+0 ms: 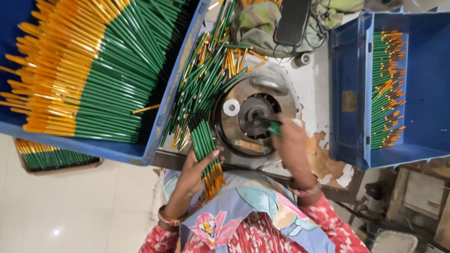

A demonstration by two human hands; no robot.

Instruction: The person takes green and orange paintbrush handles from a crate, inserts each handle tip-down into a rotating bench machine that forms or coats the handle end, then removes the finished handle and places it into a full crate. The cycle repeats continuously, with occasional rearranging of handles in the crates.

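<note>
My left hand (196,169) grips a bundle of green pencils with orange ends (205,145), fanned downward toward my lap. My right hand (291,146) holds a single green pencil (272,125) with its tip pushed into the dark centre hole of a round metal machine (255,115). A loose heap of the same green pencils (206,70) lies on the bench just left of the machine.
A big blue crate (154,140) at the left is packed with green and orange pencils. Another blue crate (349,98) at the right holds a smaller row. A cardboard box of pencils (51,159) sits lower left. Cloth and a dark device lie behind the machine.
</note>
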